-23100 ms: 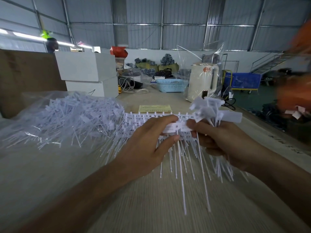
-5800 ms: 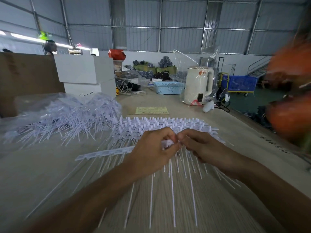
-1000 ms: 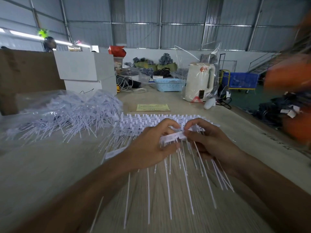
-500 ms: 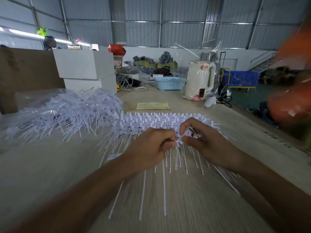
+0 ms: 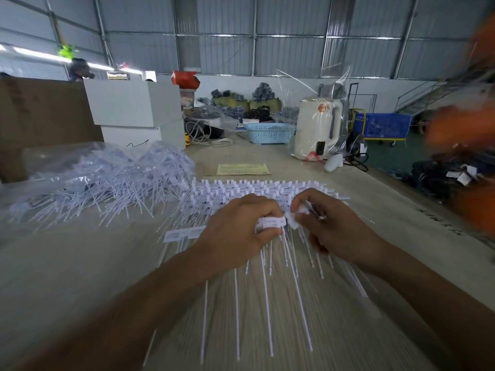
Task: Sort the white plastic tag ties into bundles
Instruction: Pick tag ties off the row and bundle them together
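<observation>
Both hands meet over the middle of the worktop [image 5: 80, 277]. The left hand [image 5: 235, 231] is curled, its thumb and fingers pinching a short strip of tag heads [image 5: 270, 223] whose thin white tails hang down toward the near edge. The right hand [image 5: 332, 226] is also curled, thumb and forefinger pinching a single white tag [image 5: 292, 220] that sits just beside the right end of that strip; whether the 2 pieces touch is unclear. More tails fan out beneath the right palm. Directly behind the hands lies a stacked row of tag ties [image 5: 257, 190], flat on the worktop. A short loose strip [image 5: 182, 234] lies just left of the left hand. Further left, well apart, a heap of tag ties [image 5: 107, 180] rests on clear plastic.
</observation>
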`<act>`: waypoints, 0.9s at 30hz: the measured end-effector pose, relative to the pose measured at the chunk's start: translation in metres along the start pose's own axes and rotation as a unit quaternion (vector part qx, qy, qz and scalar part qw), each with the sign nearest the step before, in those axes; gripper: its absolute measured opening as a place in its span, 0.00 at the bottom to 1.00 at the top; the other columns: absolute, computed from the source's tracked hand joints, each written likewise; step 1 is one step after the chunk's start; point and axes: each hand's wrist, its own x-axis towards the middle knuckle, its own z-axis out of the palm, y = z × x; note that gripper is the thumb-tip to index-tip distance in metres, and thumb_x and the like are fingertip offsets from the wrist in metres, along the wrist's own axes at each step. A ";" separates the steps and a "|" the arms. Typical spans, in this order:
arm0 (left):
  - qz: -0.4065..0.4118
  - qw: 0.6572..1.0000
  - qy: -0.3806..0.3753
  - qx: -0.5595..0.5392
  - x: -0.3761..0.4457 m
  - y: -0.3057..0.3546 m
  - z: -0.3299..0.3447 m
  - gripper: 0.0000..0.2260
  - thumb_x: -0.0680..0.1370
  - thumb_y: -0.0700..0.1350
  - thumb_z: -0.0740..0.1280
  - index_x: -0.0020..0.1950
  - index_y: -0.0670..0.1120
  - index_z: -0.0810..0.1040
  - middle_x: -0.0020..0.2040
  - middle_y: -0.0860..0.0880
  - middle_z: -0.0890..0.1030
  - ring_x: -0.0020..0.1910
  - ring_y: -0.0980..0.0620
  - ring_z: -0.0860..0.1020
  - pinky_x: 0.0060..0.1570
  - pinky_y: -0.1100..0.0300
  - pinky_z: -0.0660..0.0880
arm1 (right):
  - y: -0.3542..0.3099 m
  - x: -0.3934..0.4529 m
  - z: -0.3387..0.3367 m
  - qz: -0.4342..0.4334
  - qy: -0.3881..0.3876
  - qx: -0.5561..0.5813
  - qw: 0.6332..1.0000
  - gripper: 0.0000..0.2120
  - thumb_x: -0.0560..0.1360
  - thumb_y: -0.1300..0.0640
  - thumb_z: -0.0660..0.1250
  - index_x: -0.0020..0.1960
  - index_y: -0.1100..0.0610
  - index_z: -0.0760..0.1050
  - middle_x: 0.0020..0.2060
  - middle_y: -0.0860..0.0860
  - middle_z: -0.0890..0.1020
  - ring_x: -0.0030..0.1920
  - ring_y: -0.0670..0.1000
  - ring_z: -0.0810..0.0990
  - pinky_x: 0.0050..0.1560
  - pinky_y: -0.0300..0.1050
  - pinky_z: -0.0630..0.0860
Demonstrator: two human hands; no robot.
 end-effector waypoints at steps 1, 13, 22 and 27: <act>0.001 1.000 -0.009 -0.005 -0.001 0.001 0.000 0.06 0.74 0.51 0.71 0.50 0.54 0.80 0.44 0.58 0.80 0.44 0.57 0.76 0.46 0.50 0.75 | -0.001 0.000 -0.001 0.006 0.021 -0.036 0.999 0.08 0.82 0.61 0.61 0.49 0.49 0.72 0.25 0.48 0.75 0.20 0.52 0.73 0.22 0.40 0.67; -0.005 0.999 0.047 -0.022 -0.001 0.013 0.004 0.04 0.76 0.45 0.73 0.47 0.46 0.81 0.40 0.54 0.77 0.40 0.61 0.73 0.40 0.66 0.66 | -0.017 -0.005 0.008 0.144 -0.088 0.196 0.966 0.07 0.81 0.46 0.64 0.57 0.45 0.76 0.32 0.50 0.69 0.28 0.45 0.66 0.25 0.37 0.63; -0.019 0.996 0.037 -0.078 -0.003 0.015 0.008 0.07 0.76 0.45 0.74 0.48 0.48 0.76 0.41 0.54 0.80 0.41 0.57 0.79 0.37 0.62 0.75 | -0.020 -0.005 0.010 0.142 -0.089 0.221 0.961 0.06 0.79 0.52 0.69 0.53 0.53 0.76 0.35 0.56 0.66 0.30 0.49 0.60 0.26 0.39 0.59; -0.028 0.992 0.013 -0.122 -0.001 0.010 0.006 0.09 0.77 0.45 0.72 0.55 0.51 0.76 0.42 0.55 0.81 0.42 0.57 0.80 0.37 0.64 0.75 | -0.017 -0.002 0.006 0.127 -0.047 0.238 0.962 0.03 0.79 0.55 0.69 0.51 0.52 0.75 0.32 0.55 0.68 0.28 0.48 0.63 0.28 0.41 0.58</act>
